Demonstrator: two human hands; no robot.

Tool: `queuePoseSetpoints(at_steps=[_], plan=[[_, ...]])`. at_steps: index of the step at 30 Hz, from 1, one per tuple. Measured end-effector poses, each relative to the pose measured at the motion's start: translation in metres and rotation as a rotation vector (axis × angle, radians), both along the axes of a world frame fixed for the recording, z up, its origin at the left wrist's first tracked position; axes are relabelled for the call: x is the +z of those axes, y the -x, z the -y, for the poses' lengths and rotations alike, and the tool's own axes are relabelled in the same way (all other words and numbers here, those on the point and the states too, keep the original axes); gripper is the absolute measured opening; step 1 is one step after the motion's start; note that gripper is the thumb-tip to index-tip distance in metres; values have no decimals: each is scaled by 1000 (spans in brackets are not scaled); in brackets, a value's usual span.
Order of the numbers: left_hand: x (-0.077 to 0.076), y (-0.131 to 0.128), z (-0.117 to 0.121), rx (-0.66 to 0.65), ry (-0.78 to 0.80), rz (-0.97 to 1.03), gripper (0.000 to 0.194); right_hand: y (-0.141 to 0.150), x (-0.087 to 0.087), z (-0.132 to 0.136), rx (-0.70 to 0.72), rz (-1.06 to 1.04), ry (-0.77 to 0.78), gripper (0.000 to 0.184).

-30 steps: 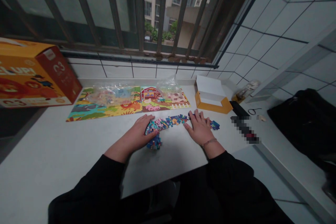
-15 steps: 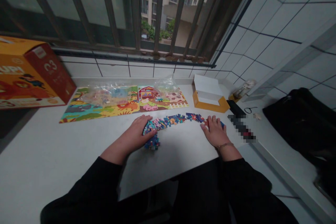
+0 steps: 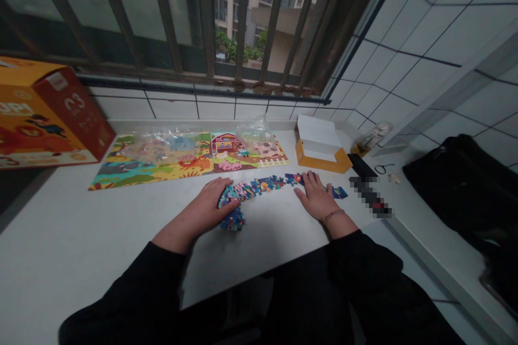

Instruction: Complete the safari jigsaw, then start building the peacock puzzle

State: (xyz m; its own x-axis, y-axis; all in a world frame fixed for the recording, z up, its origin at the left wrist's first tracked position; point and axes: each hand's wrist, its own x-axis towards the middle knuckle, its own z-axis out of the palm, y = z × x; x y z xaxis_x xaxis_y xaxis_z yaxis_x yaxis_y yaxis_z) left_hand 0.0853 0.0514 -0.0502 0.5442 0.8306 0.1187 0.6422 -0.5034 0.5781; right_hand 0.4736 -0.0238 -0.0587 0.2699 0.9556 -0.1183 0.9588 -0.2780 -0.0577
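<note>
A row of joined blue jigsaw pieces lies across the white counter. My left hand rests flat on the row's left end, fingers spread over the pieces, with a small cluster of pieces just below it. My right hand lies flat and open on the row's right end, fingers stretched toward the wall. One loose piece lies just right of that hand.
Two finished colourful puzzles with clear plastic bags on them lie behind the row. An orange puzzle box stands at far left, a small open yellow box at right, a dark remote-like object and a black bag further right.
My right hand slid right along the row, then came back left a little onto its end. My left hand stayed on the left end.
</note>
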Motion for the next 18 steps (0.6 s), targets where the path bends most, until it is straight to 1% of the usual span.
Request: queuePoseSetpoints(at_steps=[3,5,6,8,9,10,11,13,15,16,17,18], plan=[[2,0,1,1,9,-6,78,7,3,-2,-55,34,8,82],[3,0,2,0,11,-8,78,14,3,0,-59,77,-52,81],[3,0,2,1,10,-6,78,17,2,2,-15,100,-99,79],[2,0,2,2,3,1,76,21,0,6,120,124,-167,73],[2,0,1,3,-1,5,74,22,0,6,170,117,-171,71],[1,0,1,2,-3,6,74,22,-1,6,185,100,-154,69],[1,1,1,1,-4,5,73,22,-2,5,165,79,-125,69],[1,0,1,-2,-3,1,73,21,-1,2,79,51,-75,72],[1,0,1,1,-3,-2,74,22,1,0,45,52,-73,75],[1,0,1,2,-3,-3,74,24,2,0,74,58,-93,75],[1,0,1,4,-3,-3,75,27,3,1,136,59,-121,74],[2,0,1,4,-1,-3,75,31,5,2,230,52,-145,72]])
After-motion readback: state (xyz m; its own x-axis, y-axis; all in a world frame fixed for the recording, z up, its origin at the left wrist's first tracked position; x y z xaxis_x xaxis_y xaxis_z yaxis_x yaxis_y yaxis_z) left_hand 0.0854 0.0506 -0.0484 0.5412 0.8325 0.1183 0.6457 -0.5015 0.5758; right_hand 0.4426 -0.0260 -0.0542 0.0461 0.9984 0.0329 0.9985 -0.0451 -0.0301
